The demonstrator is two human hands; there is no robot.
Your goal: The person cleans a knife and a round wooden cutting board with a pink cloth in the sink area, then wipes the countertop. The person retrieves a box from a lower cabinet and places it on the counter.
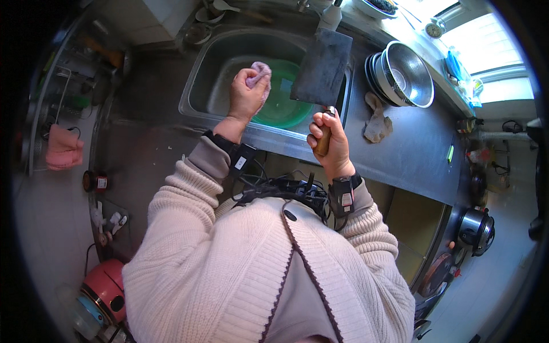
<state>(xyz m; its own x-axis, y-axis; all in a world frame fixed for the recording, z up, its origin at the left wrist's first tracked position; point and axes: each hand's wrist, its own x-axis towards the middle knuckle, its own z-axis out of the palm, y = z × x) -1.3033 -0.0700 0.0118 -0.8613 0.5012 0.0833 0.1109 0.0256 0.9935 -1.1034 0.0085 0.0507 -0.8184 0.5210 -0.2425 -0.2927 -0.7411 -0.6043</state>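
Note:
My right hand (332, 139) grips the wooden handle of a cleaver (324, 64), whose broad dark blade points away from me over the right side of the sink. A crumpled pinkish-lilac cloth (260, 77) is bunched in my left hand (246, 96), apart from the blade. Below both hands lies the stainless steel sink (214, 96). In it a green plastic basin (296, 113) appears to hold water; the blade hides its right part.
Right of the sink, a steel colander (408, 73) leans with stacked bowls beside a damp rag (377, 120). A green-handled knife (450, 152) lies farther right on the counter. Small bowls (198, 33) and a white spoon (224, 6) sit behind the sink. A pink cloth (64, 148) hangs at left.

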